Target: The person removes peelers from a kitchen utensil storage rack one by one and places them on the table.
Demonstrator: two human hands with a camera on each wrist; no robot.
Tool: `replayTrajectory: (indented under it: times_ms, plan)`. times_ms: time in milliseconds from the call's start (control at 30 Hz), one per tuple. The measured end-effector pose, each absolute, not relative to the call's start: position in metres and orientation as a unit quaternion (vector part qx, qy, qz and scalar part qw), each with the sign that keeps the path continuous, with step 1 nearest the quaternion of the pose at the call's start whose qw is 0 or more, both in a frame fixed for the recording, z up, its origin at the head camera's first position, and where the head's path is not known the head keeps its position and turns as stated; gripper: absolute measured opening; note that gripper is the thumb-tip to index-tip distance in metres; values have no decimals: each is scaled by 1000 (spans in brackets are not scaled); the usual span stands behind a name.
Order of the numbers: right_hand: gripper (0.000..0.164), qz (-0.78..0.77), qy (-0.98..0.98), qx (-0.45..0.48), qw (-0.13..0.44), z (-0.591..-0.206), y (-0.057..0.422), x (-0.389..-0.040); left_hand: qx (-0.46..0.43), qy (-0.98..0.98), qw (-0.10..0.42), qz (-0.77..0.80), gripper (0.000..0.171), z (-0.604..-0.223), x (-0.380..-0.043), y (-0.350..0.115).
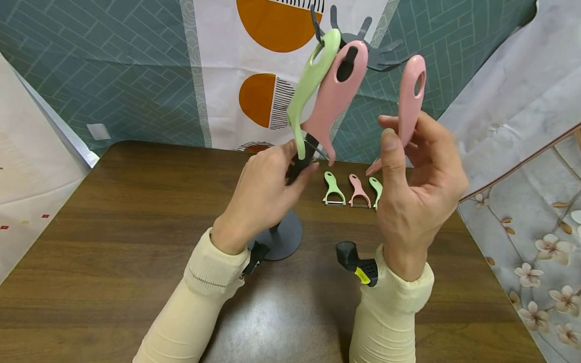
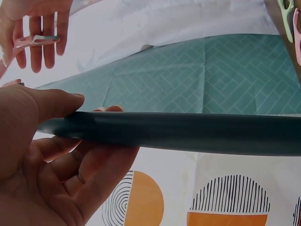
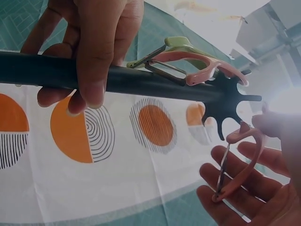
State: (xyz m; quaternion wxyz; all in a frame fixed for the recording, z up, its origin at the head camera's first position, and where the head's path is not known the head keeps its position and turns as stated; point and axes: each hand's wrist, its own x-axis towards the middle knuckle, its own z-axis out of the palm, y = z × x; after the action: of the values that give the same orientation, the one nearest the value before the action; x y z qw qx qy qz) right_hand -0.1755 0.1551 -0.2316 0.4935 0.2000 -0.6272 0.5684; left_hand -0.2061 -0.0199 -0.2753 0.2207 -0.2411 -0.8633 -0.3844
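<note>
My left hand (image 1: 260, 186) grips the dark pole (image 1: 299, 164) of a hook stand, whose round base (image 1: 286, 239) is partly hidden behind my forearm. Hooks (image 1: 386, 58) fan out at its top. A green peeler (image 1: 306, 88) and a pink peeler (image 1: 336, 96) hang there side by side, handles up and blades down. To their right, my right hand (image 1: 422, 176) pinches another pink peeler (image 1: 409, 96) with its holed handle upward. In the right wrist view this held peeler (image 3: 251, 165) is close to the hooks, its blade end between thumb and fingers.
Two green peelers (image 1: 333, 189) and a pink one (image 1: 358, 191) lie in a row near the table's back edge; my right hand partly covers the rightmost. The brown wooden table (image 1: 113, 242) is backed by a patterned curtain (image 1: 145, 75). Floral cloth (image 1: 540, 262) hangs at the right.
</note>
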Motion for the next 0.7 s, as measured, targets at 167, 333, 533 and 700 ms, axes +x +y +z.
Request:
replayTrajectory:
  times_ms: [167, 333, 533, 700]
  plan:
    - [23, 566, -636, 194, 487, -233, 157, -176, -241, -863, 222, -384, 15, -275, -206, -20]
    - [23, 563, -637, 201, 487, -232, 159, -176, -240, -863, 220, -385, 15, -275, -205, -20]
    - [23, 563, -643, 197, 480, -233, 158, -176, -237, -866, 219, -383, 15, -275, -205, -19]
    - [23, 566, -645, 192, 476, -233, 157, -176, -234, -867, 217, -381, 15, -274, -204, -19]
